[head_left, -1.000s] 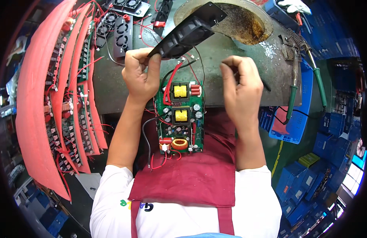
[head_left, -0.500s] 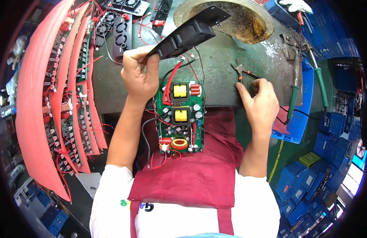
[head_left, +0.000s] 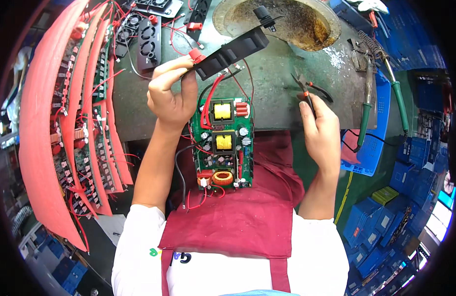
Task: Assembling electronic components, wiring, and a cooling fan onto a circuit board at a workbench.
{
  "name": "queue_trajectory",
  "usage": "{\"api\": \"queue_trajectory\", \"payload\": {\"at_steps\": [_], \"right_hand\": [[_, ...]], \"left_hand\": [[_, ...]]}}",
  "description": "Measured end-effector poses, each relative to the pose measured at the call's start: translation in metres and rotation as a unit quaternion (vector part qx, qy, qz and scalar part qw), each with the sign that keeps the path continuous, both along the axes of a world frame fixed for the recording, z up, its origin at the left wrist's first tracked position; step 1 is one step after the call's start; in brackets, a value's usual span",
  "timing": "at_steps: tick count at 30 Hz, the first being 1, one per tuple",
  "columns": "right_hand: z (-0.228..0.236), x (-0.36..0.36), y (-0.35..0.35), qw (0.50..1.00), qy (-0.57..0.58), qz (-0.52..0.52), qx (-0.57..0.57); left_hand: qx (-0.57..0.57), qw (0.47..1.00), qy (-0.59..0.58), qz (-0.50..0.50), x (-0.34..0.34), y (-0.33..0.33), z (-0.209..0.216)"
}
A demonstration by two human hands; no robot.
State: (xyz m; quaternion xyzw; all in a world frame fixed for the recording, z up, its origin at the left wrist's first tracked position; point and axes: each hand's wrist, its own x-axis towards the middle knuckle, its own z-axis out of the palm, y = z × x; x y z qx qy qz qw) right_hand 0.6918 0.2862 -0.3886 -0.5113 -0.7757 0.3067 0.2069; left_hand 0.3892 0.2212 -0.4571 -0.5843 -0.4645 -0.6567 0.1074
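Note:
My left hand (head_left: 172, 96) pinches the near end of a black fan panel (head_left: 233, 53), tilted up above the table. A red terminal knob (head_left: 196, 55) shows by my fingertips, and a black knob (head_left: 261, 13) tops the far end. Wires run from beneath the panel to a green circuit board (head_left: 245, 165), which lies between my forearms over the table's edge and my apron. It carries two yellow-wound transformers (head_left: 223, 112) and a copper coil (head_left: 223, 177). To its right, my right hand (head_left: 321, 130) is closed around a handle of the cutting pliers (head_left: 305, 90); their other handle sticks out.
More fan panels (head_left: 149, 45) with red wires lie at the back left. Boards between pink foam sheets (head_left: 40, 123) stand at far left. A stained round basin (head_left: 228, 22) is at the back. Two green-handled soldering irons (head_left: 366, 111) and a blue basket (head_left: 361, 160) are at right.
My right hand has lifted the pliers and gripped them by a handle. The fan panel has turned in my left hand, so its red and black knobs now show.

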Motion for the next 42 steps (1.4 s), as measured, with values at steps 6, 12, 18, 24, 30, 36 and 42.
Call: {"api": "queue_trajectory", "payload": {"at_steps": [6,12,18,24,30,36,42], "right_hand": [[0.033,-0.039,-0.031,0.977,0.014,0.140,0.161],[0.030,-0.069,-0.031,0.969,-0.062,0.162,0.177],[0.026,-0.075,-0.027,0.959,-0.094,0.161,0.212],[0.025,-0.075,-0.029,0.962,-0.082,0.178,0.192],[0.022,-0.077,-0.034,0.968,0.096,0.205,0.106],[0.020,-0.082,-0.029,0.959,-0.069,0.171,0.215],[0.007,-0.085,-0.042,0.972,-0.007,0.161,0.170]], "left_hand": [[-0.031,0.992,0.061,0.102,0.006,-0.001,0.008],[-0.008,1.000,0.021,0.008,0.006,0.007,-0.004],[-0.024,0.998,0.059,0.022,0.007,0.001,0.000],[-0.049,0.997,0.036,0.039,0.008,0.000,-0.004],[-0.010,0.999,0.028,0.038,0.010,-0.004,-0.008],[-0.016,1.000,0.019,0.019,0.010,-0.004,-0.005],[-0.046,0.998,0.026,0.030,0.010,-0.002,-0.002]]}}
